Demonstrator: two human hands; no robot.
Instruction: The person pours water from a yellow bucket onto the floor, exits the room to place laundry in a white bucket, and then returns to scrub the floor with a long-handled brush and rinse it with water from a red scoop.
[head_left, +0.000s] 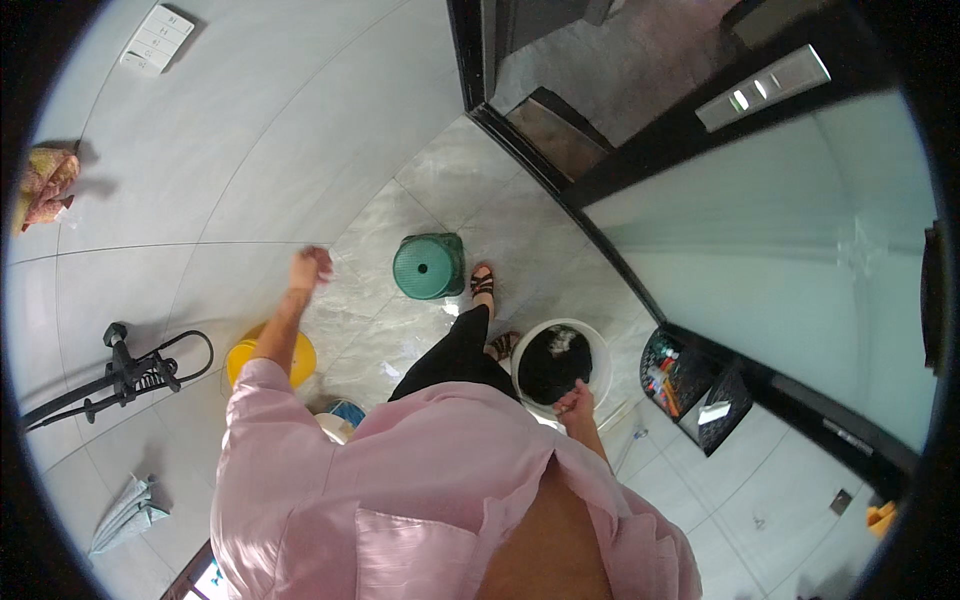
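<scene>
My left hand (311, 267) is raised on the left with its fingers curled and slightly blurred, above and beyond a yellow bucket (304, 360) that my forearm partly covers. Whether it holds anything small does not show. My right hand (574, 405) hangs over the near rim of a round white bucket (602, 360), fingers bent. Contact with the rim is unclear. Inside the bucket is something dark (551, 369), with a pale patch on top. A green plastic stool (427, 266) with a central hole stands on the tiled floor, beyond both hands and next to my sandalled foot (482, 280).
A black-framed glass door (765, 247) runs along the right. A black mesh wall basket (679, 382) holds bottles and tubes. On the left are a black shower fixture (139, 371), hanging cloths (127, 517) and a white switch panel (159, 37). Another container (336, 426) is partly hidden by my shirt.
</scene>
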